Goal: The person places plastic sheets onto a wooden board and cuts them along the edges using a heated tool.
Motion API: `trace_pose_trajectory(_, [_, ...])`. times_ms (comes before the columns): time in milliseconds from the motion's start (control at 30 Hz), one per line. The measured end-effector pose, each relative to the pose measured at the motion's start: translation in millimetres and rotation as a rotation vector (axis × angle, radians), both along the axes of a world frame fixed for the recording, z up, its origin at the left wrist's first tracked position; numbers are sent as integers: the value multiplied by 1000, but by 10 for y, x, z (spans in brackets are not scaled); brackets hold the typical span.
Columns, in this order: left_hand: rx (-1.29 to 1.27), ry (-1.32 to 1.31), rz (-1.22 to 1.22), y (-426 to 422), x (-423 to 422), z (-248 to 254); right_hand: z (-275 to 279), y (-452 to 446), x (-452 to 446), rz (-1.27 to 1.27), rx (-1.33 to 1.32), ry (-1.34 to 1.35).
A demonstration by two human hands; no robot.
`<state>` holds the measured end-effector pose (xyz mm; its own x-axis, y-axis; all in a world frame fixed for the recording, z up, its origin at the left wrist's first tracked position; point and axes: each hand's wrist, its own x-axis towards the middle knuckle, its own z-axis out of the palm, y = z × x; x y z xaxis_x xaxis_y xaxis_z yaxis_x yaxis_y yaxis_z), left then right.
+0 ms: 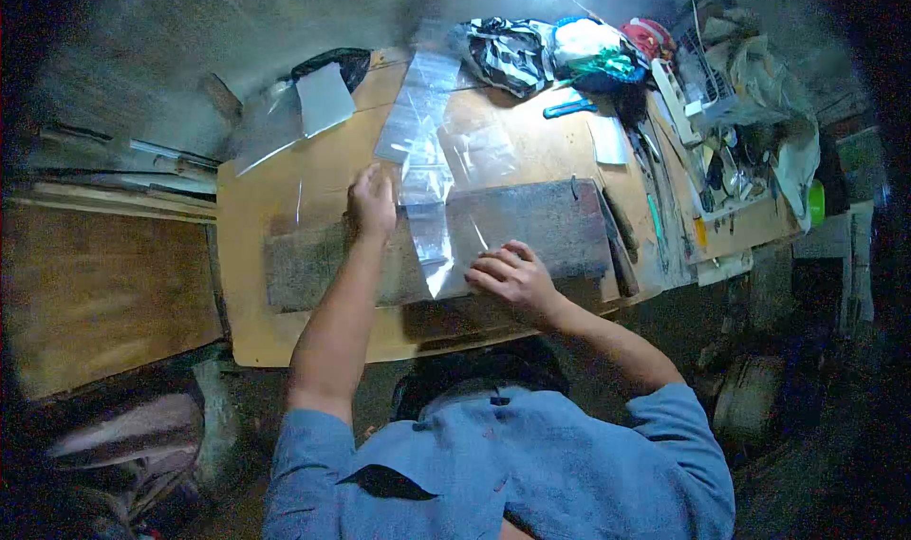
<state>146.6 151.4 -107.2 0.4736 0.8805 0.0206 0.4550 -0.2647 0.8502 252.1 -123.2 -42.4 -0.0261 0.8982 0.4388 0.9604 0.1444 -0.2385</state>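
Observation:
A long strip of clear plastic film (424,175) runs from the back of the table over a dark, worn board (531,222), its shiny lower end near the front edge. Just left of the strip is my left hand (373,203), fingers curled closed; what they hold is hidden. Over the board, right of the strip's lower end, my right hand (510,274) has its fingers bent and drawn together. A thin bright line rises from its fingertips, perhaps an edge of film. Another clear plastic piece (482,153) lies behind the board.
At the back are a black-and-white bag (511,54), a blue-handled tool (569,108) and a white sheet (325,99). A power strip (674,99), long thin tools and a cluttered tray (735,184) line the right side. Wooden boards (104,293) stand left of the table (251,336).

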Motion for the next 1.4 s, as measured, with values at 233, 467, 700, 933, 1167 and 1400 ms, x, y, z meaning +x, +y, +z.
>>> trace_pose_trajectory(233, [481,110,-179,-842,-444,683,-257,-222,-304,-2,-166,37])
trace_pose_trajectory(467, [420,598,-518,-1507,-761,416,-334,-419,-350,-174,-199,183])
trace_pose_trajectory(700, [551,625,-606,-1164,-593,219,-472,-520,-277,-548,-396,-4])
trace_pose_trajectory(933, [618,599,-448,-1125,-473,226,-542,-392,-392,-629,-431,-6])
trace_pose_trajectory(1167, [513,602,-548,-1409,-613,232,-436,-542,-403,-621,-488,80])
trace_pose_trajectory(1400, [530,722,-592,-1290,-541,293,-453,-591,-416,-591,-468,109])
